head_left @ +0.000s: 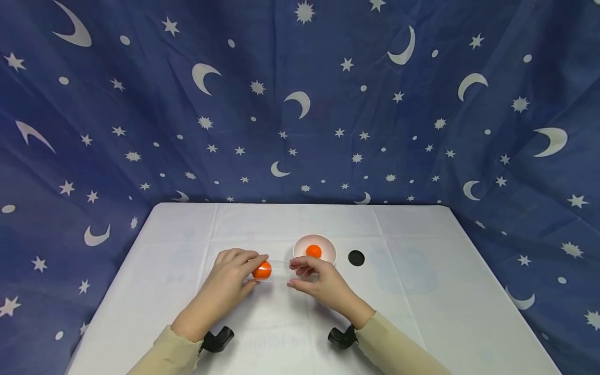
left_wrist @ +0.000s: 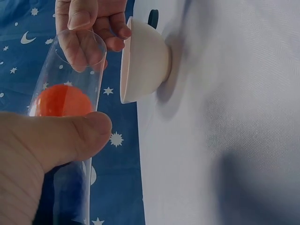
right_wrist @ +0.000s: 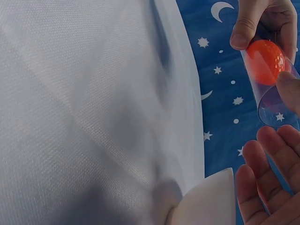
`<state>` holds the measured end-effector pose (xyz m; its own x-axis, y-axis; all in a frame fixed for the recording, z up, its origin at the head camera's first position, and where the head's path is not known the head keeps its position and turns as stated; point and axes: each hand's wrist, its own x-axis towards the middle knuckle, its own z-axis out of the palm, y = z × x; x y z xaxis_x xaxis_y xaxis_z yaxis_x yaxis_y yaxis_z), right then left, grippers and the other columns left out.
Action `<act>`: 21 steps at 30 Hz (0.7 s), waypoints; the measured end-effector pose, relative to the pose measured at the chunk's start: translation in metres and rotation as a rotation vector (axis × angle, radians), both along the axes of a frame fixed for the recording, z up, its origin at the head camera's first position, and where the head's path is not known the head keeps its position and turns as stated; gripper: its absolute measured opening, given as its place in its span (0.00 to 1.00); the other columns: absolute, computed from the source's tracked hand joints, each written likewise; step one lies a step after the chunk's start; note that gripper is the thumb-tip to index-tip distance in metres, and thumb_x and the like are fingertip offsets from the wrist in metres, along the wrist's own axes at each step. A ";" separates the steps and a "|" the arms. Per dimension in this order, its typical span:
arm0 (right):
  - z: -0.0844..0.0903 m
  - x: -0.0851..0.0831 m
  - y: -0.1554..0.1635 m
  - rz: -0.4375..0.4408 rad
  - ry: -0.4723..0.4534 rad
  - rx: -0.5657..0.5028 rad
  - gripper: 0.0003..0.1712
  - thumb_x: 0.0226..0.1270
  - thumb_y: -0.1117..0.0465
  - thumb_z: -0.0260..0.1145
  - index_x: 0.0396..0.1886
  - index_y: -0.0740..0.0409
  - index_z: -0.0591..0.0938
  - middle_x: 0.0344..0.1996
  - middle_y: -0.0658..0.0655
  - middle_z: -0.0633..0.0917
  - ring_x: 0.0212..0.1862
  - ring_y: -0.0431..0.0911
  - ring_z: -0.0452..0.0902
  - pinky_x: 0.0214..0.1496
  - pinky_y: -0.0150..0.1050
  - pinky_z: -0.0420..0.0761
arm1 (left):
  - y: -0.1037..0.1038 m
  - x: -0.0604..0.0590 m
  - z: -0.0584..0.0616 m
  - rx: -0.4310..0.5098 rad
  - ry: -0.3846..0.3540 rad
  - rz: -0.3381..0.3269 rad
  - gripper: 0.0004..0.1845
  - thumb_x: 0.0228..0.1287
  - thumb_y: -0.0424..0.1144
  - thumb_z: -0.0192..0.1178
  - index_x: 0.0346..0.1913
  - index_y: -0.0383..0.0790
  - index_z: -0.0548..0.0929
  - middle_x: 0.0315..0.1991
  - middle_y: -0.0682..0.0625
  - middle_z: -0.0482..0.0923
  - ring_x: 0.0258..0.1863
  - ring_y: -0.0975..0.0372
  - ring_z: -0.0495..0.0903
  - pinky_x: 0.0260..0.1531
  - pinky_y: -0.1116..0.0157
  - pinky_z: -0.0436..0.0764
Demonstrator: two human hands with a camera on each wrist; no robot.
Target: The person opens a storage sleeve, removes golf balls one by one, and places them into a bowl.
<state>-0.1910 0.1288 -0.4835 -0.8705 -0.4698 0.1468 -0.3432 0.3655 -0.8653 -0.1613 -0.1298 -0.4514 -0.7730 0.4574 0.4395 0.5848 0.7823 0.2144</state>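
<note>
A clear tube [left_wrist: 96, 77] lies across my left hand [head_left: 230, 273], which grips it between thumb and fingers. An orange ball [head_left: 262, 270] with a glossy surface sits inside the tube, close to the left fingertips. My right hand [head_left: 320, 280] is at the tube's right end, thumb and fingertips right at the open rim. In the right wrist view its fingers [right_wrist: 267, 161] spread loosely below the rim, while one digit overlaps the tube wall. No ball shows in that hand.
Just behind the right hand stands a pale pink bowl [head_left: 301, 245] with a second orange ball [head_left: 313, 251] in it. A black round disc [head_left: 356, 258] lies right of the bowl on the white-covered table [head_left: 262, 224]. A blue star-and-moon curtain [head_left: 328, 104] hangs behind.
</note>
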 end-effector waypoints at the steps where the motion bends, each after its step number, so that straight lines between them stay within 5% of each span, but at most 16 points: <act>1: 0.000 0.000 0.000 0.000 -0.001 0.003 0.25 0.56 0.43 0.73 0.52 0.46 0.82 0.48 0.50 0.84 0.44 0.47 0.79 0.49 0.44 0.80 | 0.000 0.000 0.000 0.003 -0.001 -0.001 0.30 0.46 0.38 0.77 0.57 0.45 0.82 0.50 0.51 0.80 0.50 0.55 0.74 0.55 0.52 0.66; 21: 0.001 0.002 0.001 0.002 -0.007 -0.046 0.26 0.55 0.48 0.75 0.53 0.45 0.81 0.43 0.43 0.83 0.43 0.51 0.80 0.50 0.51 0.79 | 0.000 0.000 0.001 0.005 0.001 -0.016 0.31 0.48 0.40 0.76 0.59 0.48 0.81 0.51 0.51 0.79 0.51 0.55 0.74 0.56 0.52 0.65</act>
<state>-0.1891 0.1303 -0.4827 -0.8705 -0.4646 0.1624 -0.3379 0.3243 -0.8835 -0.1609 -0.1297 -0.4503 -0.7656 0.4672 0.4423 0.5970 0.7721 0.2178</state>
